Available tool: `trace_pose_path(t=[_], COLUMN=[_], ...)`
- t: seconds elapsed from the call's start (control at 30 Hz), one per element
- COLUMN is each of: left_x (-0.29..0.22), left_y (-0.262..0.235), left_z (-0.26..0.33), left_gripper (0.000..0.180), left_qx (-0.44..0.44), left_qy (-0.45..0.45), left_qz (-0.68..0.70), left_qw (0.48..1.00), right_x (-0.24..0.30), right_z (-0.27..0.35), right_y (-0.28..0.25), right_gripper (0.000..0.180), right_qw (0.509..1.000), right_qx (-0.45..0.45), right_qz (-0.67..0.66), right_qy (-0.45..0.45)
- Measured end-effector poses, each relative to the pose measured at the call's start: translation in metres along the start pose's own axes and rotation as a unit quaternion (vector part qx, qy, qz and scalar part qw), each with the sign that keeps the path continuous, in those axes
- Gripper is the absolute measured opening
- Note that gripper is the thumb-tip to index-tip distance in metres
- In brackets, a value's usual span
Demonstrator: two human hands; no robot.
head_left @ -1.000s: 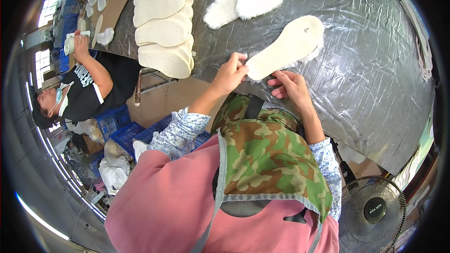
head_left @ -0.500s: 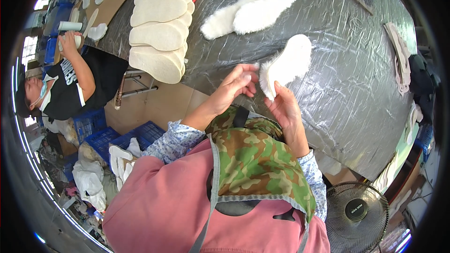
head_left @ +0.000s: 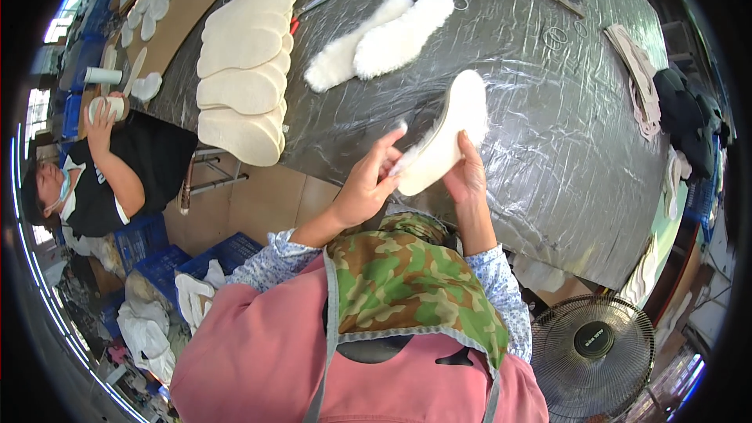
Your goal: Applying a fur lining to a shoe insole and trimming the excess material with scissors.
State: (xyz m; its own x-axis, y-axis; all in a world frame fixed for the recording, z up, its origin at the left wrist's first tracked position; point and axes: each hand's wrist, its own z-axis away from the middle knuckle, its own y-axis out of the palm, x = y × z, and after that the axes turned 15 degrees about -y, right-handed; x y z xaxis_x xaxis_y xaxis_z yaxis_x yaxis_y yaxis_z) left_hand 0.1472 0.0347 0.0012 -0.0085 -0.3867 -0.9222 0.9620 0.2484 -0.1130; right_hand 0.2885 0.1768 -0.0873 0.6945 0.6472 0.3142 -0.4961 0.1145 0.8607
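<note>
A white fleece-edged insole (head_left: 450,141) is held up at a tilt over the near edge of the table, its smooth cream face toward me and fluffy pile showing along its left side. My right hand (head_left: 468,172) grips its right edge, thumb on the smooth face and fingers behind. At the lower left end, my left hand (head_left: 368,184) pinches the edge between thumb and fingers, while its index finger stretches upward. A bit of white fluff shows at that fingertip. Two fluffy white insoles (head_left: 403,35) lie overlapped on the table beyond.
Cream insole pieces (head_left: 241,90) lie in overlapping rows at left, beside red-handled scissors (head_left: 305,12). The table (head_left: 540,164) has a shiny grey cover. Beige strips (head_left: 636,82) lie at the right edge. A fan (head_left: 593,341) stands lower right. A co-worker (head_left: 110,164) sits at left.
The insole has turned to show more of its smooth face and come nearer to me. My left hand, apart from it before, now takes its lower left edge. The whole view has shifted slightly.
</note>
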Motion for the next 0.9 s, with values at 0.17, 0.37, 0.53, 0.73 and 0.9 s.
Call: trace_pose_path(t=[0.17, 0.37, 0.53, 0.73, 0.9], left_x=[0.014, -0.034, -0.037, -0.04, -0.046], left_y=[-0.015, -0.035, -0.045, -0.039, -0.049], left_z=[0.002, -0.051, -0.063, -0.036, -0.02], left_gripper=[0.069, 0.056, 0.038, 0.037, 0.036], left_qx=[-0.029, -0.079, -0.115, -0.169, -0.174], left_qy=[-0.001, 0.028, 0.06, 0.074, 0.089], left_qz=[-0.156, 0.117, 0.327, 0.315, 0.333], left_qw=[0.987, 0.99, 0.936, 0.931, 0.923], right_x=[-0.005, -0.01, -0.016, -0.021, -0.026], right_z=[-0.012, -0.006, 0.001, -0.006, -0.016], right_y=[0.009, 0.052, 0.094, 0.122, 0.124], right_gripper=[0.032, 0.03, 0.041, 0.031, 0.018], right_qw=[0.993, 0.955, 0.89, 0.883, 0.882], right_qx=[0.051, 0.144, 0.257, 0.253, 0.29], right_qz=[0.092, 0.259, 0.373, 0.353, 0.335], right_qy=[-0.059, -0.024, -0.048, -0.18, -0.159])
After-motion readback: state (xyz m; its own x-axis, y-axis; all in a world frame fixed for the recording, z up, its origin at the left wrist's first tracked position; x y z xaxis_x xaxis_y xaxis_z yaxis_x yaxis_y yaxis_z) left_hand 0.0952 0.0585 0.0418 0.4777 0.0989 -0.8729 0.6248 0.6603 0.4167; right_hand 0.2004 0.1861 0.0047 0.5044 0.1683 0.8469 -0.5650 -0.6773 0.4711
